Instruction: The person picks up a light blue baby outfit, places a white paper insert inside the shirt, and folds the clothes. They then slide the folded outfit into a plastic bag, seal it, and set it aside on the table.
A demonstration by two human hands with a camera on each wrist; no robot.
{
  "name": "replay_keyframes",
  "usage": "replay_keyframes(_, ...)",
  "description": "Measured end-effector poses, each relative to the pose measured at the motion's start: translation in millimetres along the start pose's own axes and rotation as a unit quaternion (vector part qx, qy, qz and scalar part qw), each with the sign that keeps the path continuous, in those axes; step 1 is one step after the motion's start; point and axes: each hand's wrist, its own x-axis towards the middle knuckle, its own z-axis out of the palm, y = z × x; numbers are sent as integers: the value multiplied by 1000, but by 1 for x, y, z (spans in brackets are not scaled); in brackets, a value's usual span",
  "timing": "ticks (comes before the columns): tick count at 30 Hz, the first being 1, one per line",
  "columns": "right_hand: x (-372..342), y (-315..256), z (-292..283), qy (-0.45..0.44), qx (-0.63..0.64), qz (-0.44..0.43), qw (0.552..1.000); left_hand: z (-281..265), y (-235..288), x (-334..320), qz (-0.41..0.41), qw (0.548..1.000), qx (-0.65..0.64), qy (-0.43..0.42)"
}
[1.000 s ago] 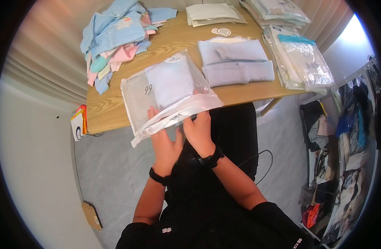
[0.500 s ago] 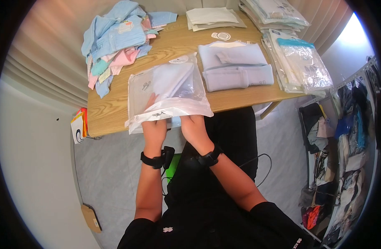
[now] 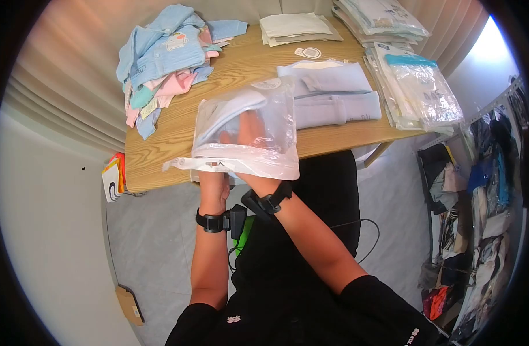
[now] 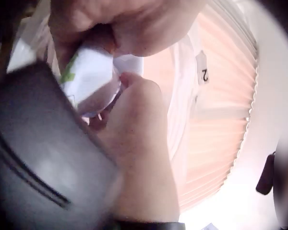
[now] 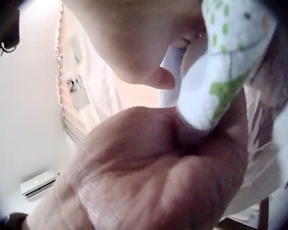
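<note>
A clear zip bag (image 3: 284,150) with a white strip along its near opening is raised over the table's front edge. Inside it is a light blue folded garment (image 3: 233,109), bunched and tilted. My right hand (image 3: 253,130) shows through the plastic, reaching deep inside. The left hand (image 3: 212,185) reaches in at the opening, its fingers partly hidden by the bag. In the right wrist view, the garment's white layer with green print (image 5: 197,96) sits in the crook of the left hand. Around the same cloth, the right hand's thumb and fingers close in the left wrist view.
Another folded light blue garment (image 3: 339,106) lies on the wooden table (image 3: 160,153), partly behind the bag. Blue and pink baby clothes (image 3: 166,55) are heaped back left. Flat white packets (image 3: 296,26) lie at the back, and bagged clothes (image 3: 414,86) are stacked at the right.
Both hands have gone from the bag's opening deeper into it, the right one furthest. The bag has shifted right, over the other folded garment's left end, and its contents have bunched up.
</note>
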Motion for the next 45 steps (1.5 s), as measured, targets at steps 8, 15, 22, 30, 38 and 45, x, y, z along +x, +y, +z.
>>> replay_keyframes(8,5,18,46,-61,-141,-35,987,-17,-16,-5,-53,998,-27,-10)
replay_keyframes(15,18,55,59,-135,187,-137,963,-16,1,-32,246,873,420,3)
replay_keyframes(22,8,34,42,-41,-67,-50,996,-21,7,-21,388,650,652,42)
replay_keyframes(30,5,44,53,-85,-261,-102,956,-12,33,-12,391,593,697,-99)
replay_keyframes(38,3,49,48,-69,-296,-40,952,-32,26,30,288,659,691,-70)
replay_keyframes(45,7,50,45,-69,-277,-38,957,-16,33,23,210,563,799,38)
